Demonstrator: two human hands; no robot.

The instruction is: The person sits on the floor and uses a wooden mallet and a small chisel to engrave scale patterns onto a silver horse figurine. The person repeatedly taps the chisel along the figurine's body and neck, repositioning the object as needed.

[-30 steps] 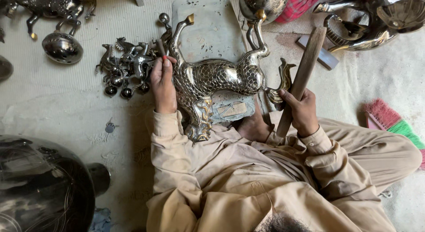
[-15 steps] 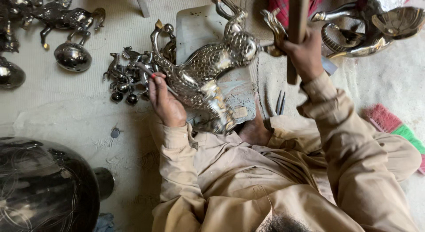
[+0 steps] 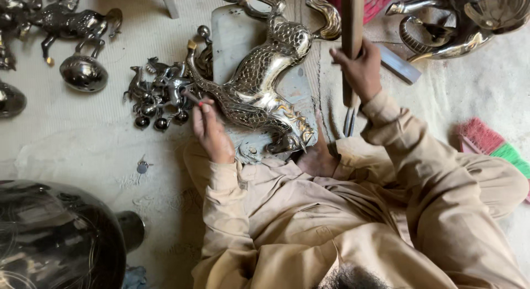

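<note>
1. Left hand point(image 3: 212, 131) pinches a thin punch tool point(image 3: 192, 97), its tip touching the metal deer figure point(image 3: 262, 79) just beside it.
2. Right hand point(image 3: 360, 68) is clamped around a wooden mallet handle point(image 3: 351, 40), raised beside the figure.

Right hand point(image 3: 359, 68) has raised the wooden mallet point(image 3: 351, 40).

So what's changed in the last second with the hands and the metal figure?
The right hand has raised its wooden handle from low beside the knee to upright above the work. The scaled metal animal figure has tilted and shifted on the slab. The left hand stays on the figure, gripping a small tool.
</note>
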